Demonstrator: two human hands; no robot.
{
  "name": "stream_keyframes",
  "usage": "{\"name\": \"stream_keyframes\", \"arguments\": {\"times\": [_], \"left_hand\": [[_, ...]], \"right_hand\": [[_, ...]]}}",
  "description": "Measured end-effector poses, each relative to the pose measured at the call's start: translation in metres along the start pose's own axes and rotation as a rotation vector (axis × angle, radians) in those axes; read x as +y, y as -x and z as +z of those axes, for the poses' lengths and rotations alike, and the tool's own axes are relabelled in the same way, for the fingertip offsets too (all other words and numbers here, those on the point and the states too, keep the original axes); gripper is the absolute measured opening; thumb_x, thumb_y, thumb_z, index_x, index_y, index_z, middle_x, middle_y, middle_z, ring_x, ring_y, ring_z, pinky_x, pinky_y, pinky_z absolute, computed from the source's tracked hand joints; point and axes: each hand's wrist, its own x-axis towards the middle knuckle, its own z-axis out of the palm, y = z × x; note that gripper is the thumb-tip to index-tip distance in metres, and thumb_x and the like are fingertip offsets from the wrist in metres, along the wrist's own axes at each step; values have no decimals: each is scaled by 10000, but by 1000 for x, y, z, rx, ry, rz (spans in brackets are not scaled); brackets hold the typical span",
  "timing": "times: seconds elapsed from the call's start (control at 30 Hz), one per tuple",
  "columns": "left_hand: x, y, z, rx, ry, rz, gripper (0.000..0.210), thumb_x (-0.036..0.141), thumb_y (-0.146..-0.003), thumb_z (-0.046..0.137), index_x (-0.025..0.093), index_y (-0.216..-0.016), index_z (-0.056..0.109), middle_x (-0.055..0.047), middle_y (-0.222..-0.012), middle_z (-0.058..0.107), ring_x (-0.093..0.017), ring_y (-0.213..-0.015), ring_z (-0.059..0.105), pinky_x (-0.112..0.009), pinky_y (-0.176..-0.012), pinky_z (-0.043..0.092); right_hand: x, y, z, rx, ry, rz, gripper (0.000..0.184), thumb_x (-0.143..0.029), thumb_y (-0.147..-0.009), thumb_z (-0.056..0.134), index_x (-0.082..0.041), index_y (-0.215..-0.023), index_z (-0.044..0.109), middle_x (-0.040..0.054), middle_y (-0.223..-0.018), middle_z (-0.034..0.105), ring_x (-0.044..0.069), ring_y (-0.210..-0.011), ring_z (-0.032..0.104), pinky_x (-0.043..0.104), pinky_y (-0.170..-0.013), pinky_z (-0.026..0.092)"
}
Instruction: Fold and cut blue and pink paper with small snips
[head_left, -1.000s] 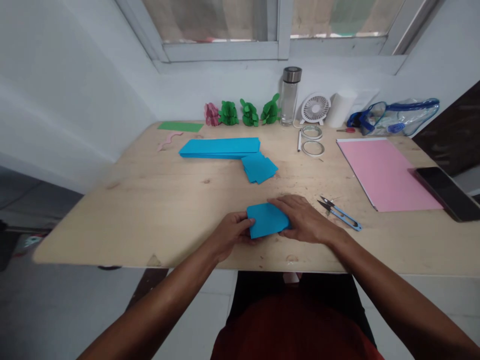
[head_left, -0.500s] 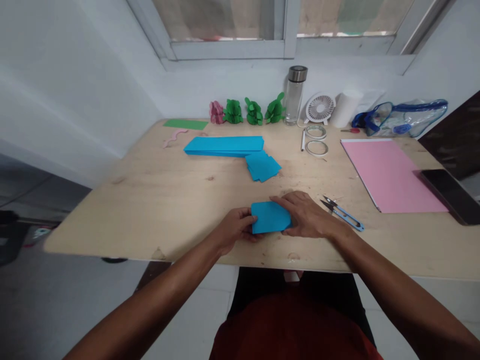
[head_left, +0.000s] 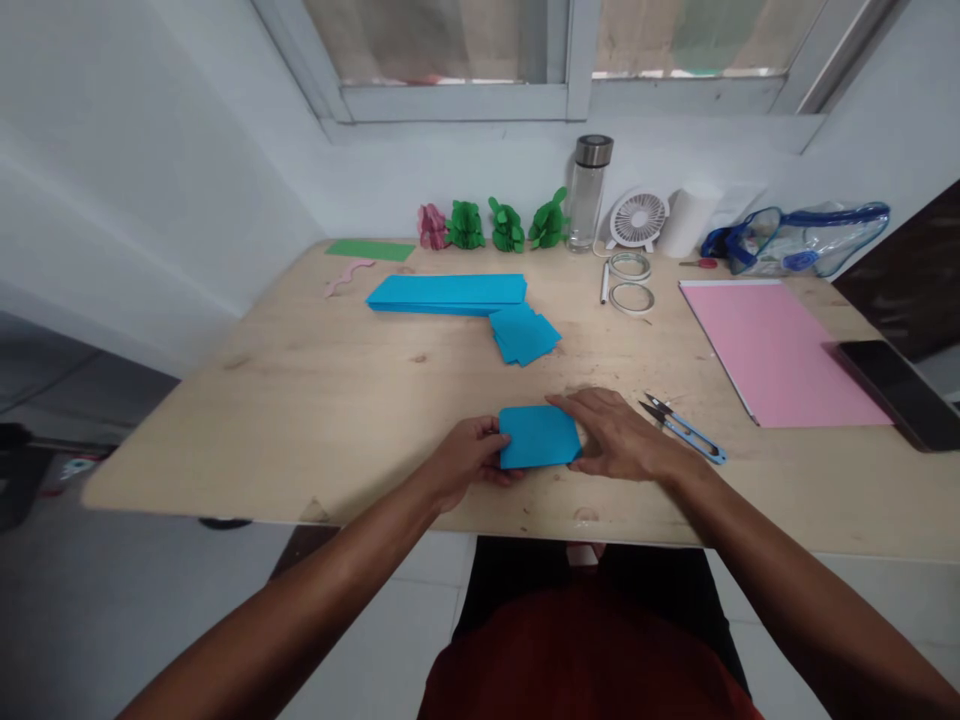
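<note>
Near the table's front edge I have a small blue paper piece (head_left: pixel 538 437) with clipped corners on its right side. My left hand (head_left: pixel 474 455) is closed on its left edge, thumb on top and fingers underneath. My right hand (head_left: pixel 616 435) curves around the right end, with fingertips at the upper corner and the thumb at the lower one. A small gap shows between that palm and the paper. Blue-handled thread snips (head_left: pixel 684 430) lie to the right of my right hand. Beyond my hands are a small pile of blue paper pieces (head_left: pixel 523 335) and long blue paper strips (head_left: pixel 446 290).
Green and pink paper figures (head_left: pixel 506 226), a glass bottle (head_left: pixel 587 205), a small fan (head_left: pixel 639 218) and a clear pouch (head_left: pixel 817 240) line the wall. Tape rolls (head_left: pixel 631 297), pink paper (head_left: pixel 787 350) and a phone (head_left: pixel 900 390) lie to the right. Green paper (head_left: pixel 371 249) is at the back left.
My right hand has eased slightly off the right end of the blue paper, so its clipped corners now show. My left hand keeps its hold.
</note>
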Motion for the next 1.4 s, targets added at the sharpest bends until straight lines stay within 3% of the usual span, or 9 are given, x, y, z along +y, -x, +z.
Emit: {"name": "stream_keyframes", "arguments": {"times": [0.5, 0.73, 0.9, 1.17, 1.4], "left_hand": [[-5, 1, -2, 45, -25, 49, 259, 252, -735, 644, 130, -939, 541, -47, -728, 648, -140, -577, 645, -232, -507, 513], [-9, 4, 2, 107, -11, 110, 521, 265, -782, 606, 135, -1247, 411, -40, -745, 627, -147, -545, 639, -257, -493, 521], [-10, 6, 7, 91, -49, 135, 584, 183, -822, 500, 128, -1372, 311, -54, -819, 623, -95, -496, 590, -232, -468, 499], [-14, 10, 12, 71, -151, 178, 483, 201, -821, 472, 171, -1292, 369, 8, -738, 577, -87, -442, 565, -189, -376, 450], [-17, 7, 16, 70, -163, 191, 592, 243, -814, 490, 170, -1363, 283, 70, -550, 517, -107, -402, 544, -184, -362, 440]], "right_hand": [[-2, -1, -2, -16, 22, 0, 752, -381, -762, 648, -190, -1423, 344, 144, -1309, 516, 319, -1217, 429, 486, -981, 335], [-1, -3, 0, -21, 28, 1, 763, -402, -756, 658, -211, -1425, 345, 143, -1288, 521, 328, -1189, 440, 492, -951, 349], [-2, -4, 2, -4, 52, -13, 719, -387, -751, 665, -196, -1392, 402, 146, -1257, 535, 326, -1165, 450, 489, -932, 361], [-5, -4, 4, 3, 95, -11, 646, -394, -764, 655, -162, -1337, 468, 163, -1241, 533, 325, -1163, 446, 487, -935, 364], [-9, -5, 3, 4, 100, -19, 647, -420, -790, 621, -142, -1350, 451, 178, -1239, 520, 322, -1161, 446, 485, -927, 369]]}}
